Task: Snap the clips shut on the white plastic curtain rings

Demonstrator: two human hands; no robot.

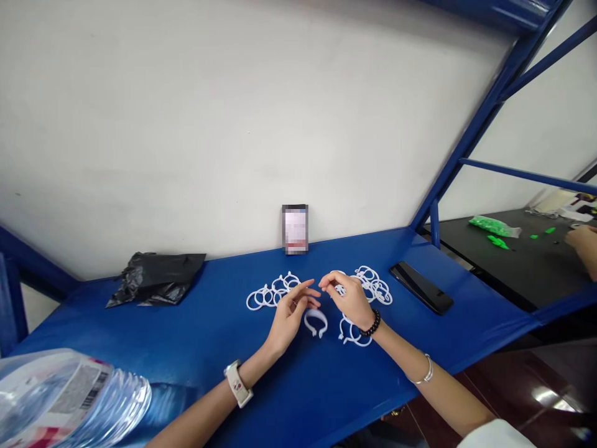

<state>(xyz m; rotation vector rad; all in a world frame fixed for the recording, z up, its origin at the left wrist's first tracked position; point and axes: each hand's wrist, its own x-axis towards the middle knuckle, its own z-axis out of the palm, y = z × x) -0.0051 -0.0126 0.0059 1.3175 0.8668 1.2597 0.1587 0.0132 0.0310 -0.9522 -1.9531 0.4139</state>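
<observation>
Clear bottle [79, 398], white open-ended ring [317, 313]

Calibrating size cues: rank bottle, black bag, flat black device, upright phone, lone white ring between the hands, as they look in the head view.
1. Bottle, cut off by the frame, likely enlarged by nearness
2. Black bag
3. Flat black device and upright phone: too close in area to rank
4. White ring

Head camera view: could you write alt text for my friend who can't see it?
A person's left hand and right hand are poised close together over a blue table, among clusters of white rings. A pixelated screen stands by the wall behind them; a black bag lies left.
</observation>
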